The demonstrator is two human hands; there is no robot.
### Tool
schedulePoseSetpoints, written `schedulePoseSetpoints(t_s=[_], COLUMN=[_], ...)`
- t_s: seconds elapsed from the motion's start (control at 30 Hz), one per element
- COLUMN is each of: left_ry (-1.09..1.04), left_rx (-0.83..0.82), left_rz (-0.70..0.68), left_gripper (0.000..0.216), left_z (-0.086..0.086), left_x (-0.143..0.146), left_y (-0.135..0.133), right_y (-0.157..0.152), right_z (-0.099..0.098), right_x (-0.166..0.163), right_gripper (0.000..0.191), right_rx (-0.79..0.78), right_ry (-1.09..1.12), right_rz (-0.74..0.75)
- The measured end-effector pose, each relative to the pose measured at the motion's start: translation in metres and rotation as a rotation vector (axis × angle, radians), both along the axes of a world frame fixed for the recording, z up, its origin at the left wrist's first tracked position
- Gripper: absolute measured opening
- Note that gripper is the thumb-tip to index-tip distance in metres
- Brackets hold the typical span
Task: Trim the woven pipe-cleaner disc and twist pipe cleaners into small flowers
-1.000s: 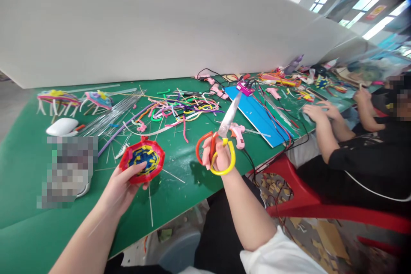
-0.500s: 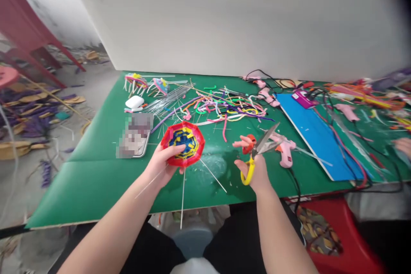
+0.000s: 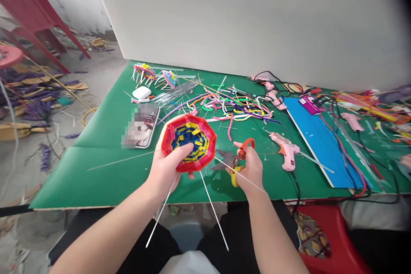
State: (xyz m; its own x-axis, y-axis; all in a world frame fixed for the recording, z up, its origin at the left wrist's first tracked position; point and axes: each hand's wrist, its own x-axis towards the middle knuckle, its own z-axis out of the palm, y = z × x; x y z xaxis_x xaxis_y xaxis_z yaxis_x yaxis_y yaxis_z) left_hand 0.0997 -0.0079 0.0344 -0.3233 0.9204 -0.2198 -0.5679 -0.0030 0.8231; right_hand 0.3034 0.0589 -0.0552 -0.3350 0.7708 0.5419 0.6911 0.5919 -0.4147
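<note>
My left hand grips a small woven bowl by its left side, thumb inside. The bowl has a red and pink rim with yellow and blue rings within, and several thin white wires stick out from its edge. In my right hand is a pair of scissors with one orange and one yellow handle loop. Their blades are parted and point left toward the bowl's right side, close to one of the wires. Whether the blades touch that wire I cannot tell.
Behind the bowl lie tangled pipe cleaners and a bundle of wires. A phone and white case are at left. To the right are a pink glue gun, a blue board and cables.
The scissors have turned from pointing up and right to pointing left, and moved close to the bowl. The bowl has rotated in my left hand, so its wires point elsewhere.
</note>
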Motion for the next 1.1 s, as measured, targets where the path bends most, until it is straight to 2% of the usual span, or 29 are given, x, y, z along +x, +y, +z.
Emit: schedulePoseSetpoints(t_s=[0.1,0.27,0.5,0.9,1.1], left_ry=[0.003,-0.006,-0.004,0.015,0.018], left_rx=[-0.027,-0.093,-0.114,-0.140,-0.150], left_rz=[-0.073,-0.056,-0.033,-0.054,-0.053], left_gripper=[0.064,0.060,0.060,0.049,0.053], left_z=[-0.001,-0.002,-0.007,-0.005,-0.004], left_x=[0.004,0.011,0.013,0.015,0.016], left_y=[-0.002,-0.002,0.000,0.000,0.000], right_y=[-0.003,-0.003,-0.005,-0.006,-0.006], right_z=[0.002,0.000,-0.001,0.003,0.005], right_x=[-0.003,-0.002,-0.004,-0.011,-0.012], right_gripper=[0.052,0.037,0.028,0.025,0.021], right_rx=[0.041,0.078,0.099,0.175,0.207], right_ry=[0.004,-0.005,-0.028,-0.011,0.011], right_rz=[0.009,-0.025,-0.058,-0.031,-0.004])
